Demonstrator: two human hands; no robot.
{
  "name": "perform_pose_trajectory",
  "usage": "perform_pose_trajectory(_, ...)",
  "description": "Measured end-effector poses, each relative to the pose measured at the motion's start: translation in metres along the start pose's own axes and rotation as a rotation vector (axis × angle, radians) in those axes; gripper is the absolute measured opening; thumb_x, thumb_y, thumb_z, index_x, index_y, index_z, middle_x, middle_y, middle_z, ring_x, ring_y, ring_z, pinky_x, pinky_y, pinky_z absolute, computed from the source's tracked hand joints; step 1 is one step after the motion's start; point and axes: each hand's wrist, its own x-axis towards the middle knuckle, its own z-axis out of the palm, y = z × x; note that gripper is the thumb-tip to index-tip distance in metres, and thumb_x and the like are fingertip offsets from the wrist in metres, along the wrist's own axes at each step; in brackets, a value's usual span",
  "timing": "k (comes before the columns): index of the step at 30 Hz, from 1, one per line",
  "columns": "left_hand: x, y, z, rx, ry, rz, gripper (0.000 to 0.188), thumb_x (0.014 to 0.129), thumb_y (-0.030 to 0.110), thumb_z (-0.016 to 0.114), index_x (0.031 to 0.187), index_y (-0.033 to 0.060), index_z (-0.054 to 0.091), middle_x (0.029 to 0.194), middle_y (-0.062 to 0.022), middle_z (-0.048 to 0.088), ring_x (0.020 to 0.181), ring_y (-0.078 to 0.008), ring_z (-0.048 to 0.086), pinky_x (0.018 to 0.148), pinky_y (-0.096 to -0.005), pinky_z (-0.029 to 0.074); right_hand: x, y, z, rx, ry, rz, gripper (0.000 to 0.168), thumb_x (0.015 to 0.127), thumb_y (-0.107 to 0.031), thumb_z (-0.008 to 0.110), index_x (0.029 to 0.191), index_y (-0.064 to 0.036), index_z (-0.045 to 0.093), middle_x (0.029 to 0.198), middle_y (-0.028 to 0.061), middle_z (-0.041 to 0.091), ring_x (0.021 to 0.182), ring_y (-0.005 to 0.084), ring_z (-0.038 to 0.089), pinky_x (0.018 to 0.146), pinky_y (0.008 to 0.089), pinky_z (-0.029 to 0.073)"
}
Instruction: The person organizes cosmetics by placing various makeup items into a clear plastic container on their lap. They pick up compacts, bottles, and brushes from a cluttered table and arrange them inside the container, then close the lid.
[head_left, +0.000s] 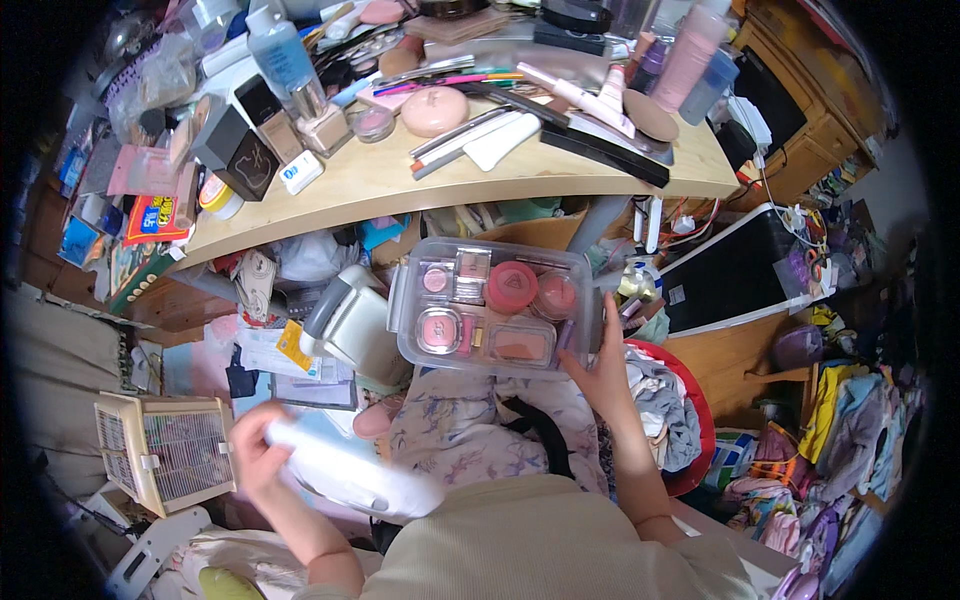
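Note:
My right hand (609, 367) grips the right end of a clear plastic storage box (491, 365), held above my lap. Inside lie a round pink-red cosmetic jar (512, 286), a round clear-lidded compact (556, 294), a square pink blush compact (439, 331), a rectangular blush case (520, 343) and several smaller cosmetics. Lower left, my left hand (259, 444) pinches one end of a white, lid-shaped plastic piece (360, 476). Motion blurs this piece, and it is tilted, apart from the box.
Makeup crowds the wooden desk (360, 184) ahead, including a pink cushion-shaped compact (435, 111) and a long black box (604, 154) by its front edge. A red-rimmed laundry basket (701, 427) stands right. To the left are a wire pet cage (169, 454) and a grey-white appliance (356, 322).

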Motion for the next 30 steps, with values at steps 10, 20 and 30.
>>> perform_pose_trajectory(10, 0.154, 0.051, 0.194, 0.241, -0.886, 0.106, 0.029, 0.087, 0.022, 0.068, 0.108, 0.0027, 0.062, 0.094, -0.0147, 0.067, 0.086, -0.0264, 0.065, 0.074, -0.0345, 0.049, -0.038, 0.005, -0.006, -0.064, 0.053, -0.154, 0.061, 0.083, -0.031, 0.066, 0.131, 0.000, 0.044, 0.146, 0.0220, 0.033, 0.139, 0.0368, 0.026, 0.110, 0.0491, 0.022)
perform_pose_trajectory(20, 0.189, 0.024, 0.280, 0.714, -0.680, 0.484, 0.038, 0.085, 0.044, 0.062, 0.095, 0.0073, 0.062, 0.095, -0.0109, 0.062, 0.097, -0.0307, 0.057, 0.084, -0.0397, 0.040, -0.029, 0.014, 0.020, 0.041, 0.214, 0.023, 0.036, 0.087, -0.025, 0.062, 0.105, 0.002, 0.048, 0.142, 0.0257, 0.033, 0.131, 0.0416, 0.031, 0.108, 0.0491, 0.023)
perform_pose_trajectory(30, 0.193, -0.014, 0.208, 0.781, -0.423, 0.240, 0.041, 0.082, 0.044, 0.067, 0.088, 0.0034, 0.063, 0.107, -0.0155, 0.063, 0.106, -0.0347, 0.056, 0.092, -0.0422, 0.038, -0.019, 0.044, 0.031, 0.424, 0.174, 0.268, 0.037, 0.095, -0.023, 0.050, 0.121, 0.003, 0.045, 0.140, 0.0246, 0.033, 0.129, 0.0352, 0.034, 0.109, 0.0441, 0.025)
